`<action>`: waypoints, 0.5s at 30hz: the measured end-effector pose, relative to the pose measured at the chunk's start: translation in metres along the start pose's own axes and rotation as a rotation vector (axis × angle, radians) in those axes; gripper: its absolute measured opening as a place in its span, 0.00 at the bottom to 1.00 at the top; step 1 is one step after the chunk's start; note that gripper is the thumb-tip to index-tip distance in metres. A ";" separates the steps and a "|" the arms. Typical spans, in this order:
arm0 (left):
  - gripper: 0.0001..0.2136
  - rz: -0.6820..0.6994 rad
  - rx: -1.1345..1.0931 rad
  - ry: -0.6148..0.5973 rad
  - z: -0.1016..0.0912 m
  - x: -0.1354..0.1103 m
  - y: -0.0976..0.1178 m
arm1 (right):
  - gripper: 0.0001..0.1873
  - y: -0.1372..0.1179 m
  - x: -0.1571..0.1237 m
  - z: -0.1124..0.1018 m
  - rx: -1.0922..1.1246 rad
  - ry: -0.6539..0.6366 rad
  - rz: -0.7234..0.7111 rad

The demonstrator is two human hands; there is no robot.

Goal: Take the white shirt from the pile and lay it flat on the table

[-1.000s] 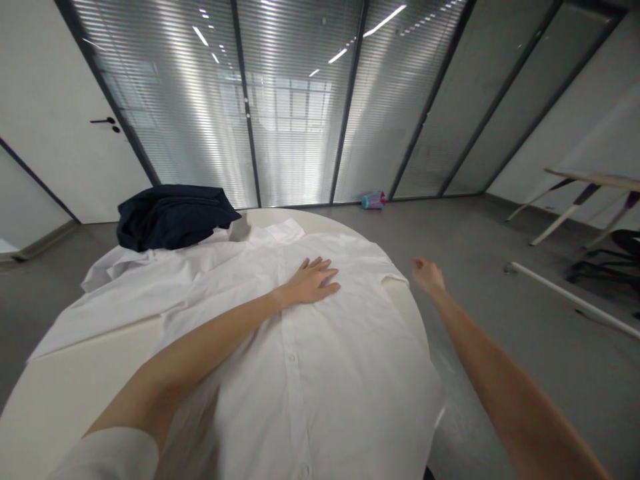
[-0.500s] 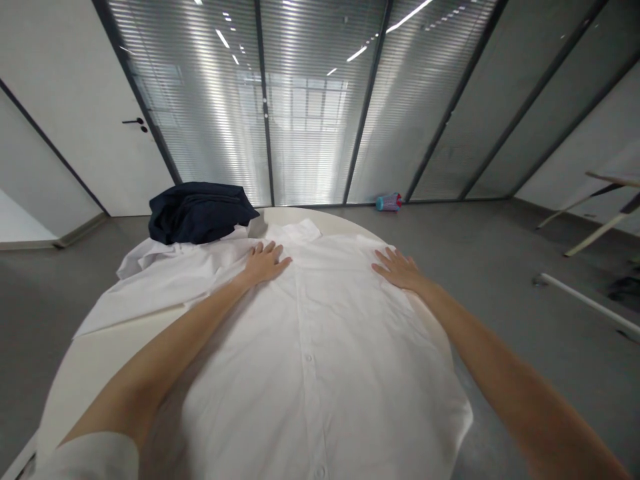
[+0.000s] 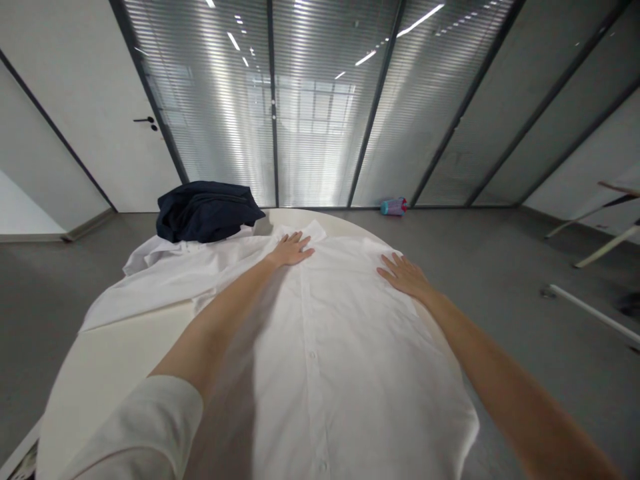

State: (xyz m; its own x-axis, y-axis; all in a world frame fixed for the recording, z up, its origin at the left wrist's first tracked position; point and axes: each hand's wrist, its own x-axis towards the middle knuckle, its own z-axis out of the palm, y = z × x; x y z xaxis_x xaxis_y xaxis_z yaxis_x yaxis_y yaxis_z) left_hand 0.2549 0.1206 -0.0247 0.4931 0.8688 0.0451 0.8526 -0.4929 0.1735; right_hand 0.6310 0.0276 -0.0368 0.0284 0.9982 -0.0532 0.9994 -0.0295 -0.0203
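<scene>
A white button-up shirt (image 3: 350, 333) lies spread on a round, pale table (image 3: 125, 370), front up, its collar at the far end. Its lower part runs out of view toward me, and one side hangs over the table's right edge. My left hand (image 3: 291, 249) rests flat on the shirt just below the collar, near the button strip, with fingers spread. On the right shoulder area, my right hand (image 3: 404, 275) lies flat with its fingers apart. Neither hand grips the cloth.
Dark navy folded clothing (image 3: 206, 212) sits at the table's far left, on more white cloth (image 3: 165, 280). A blue and red item (image 3: 394, 207) lies on the floor by the glass wall. Pale furniture legs (image 3: 607, 243) stand at the right.
My left hand has slid right across the shirt, from the left shoulder toward the collar and button strip. My right hand stays at the right shoulder. The view has shifted slightly.
</scene>
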 end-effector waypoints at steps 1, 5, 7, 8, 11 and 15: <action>0.32 -0.002 -0.003 0.008 0.000 0.001 -0.001 | 0.40 0.000 0.002 0.000 -0.001 0.001 0.005; 0.26 0.027 0.005 0.128 -0.005 -0.012 0.003 | 0.40 -0.003 0.005 0.001 0.003 0.023 -0.002; 0.22 0.107 -0.014 0.184 -0.011 -0.034 0.010 | 0.39 -0.004 0.005 0.000 0.035 0.054 -0.007; 0.20 0.162 -0.036 0.196 -0.014 -0.050 0.014 | 0.38 -0.005 0.004 -0.001 0.073 0.093 -0.014; 0.16 0.307 -0.136 0.183 -0.029 -0.118 0.023 | 0.32 -0.006 -0.002 -0.009 0.334 0.338 -0.003; 0.16 0.166 -0.310 0.093 -0.055 -0.245 0.018 | 0.28 0.004 -0.039 -0.026 0.774 0.591 0.182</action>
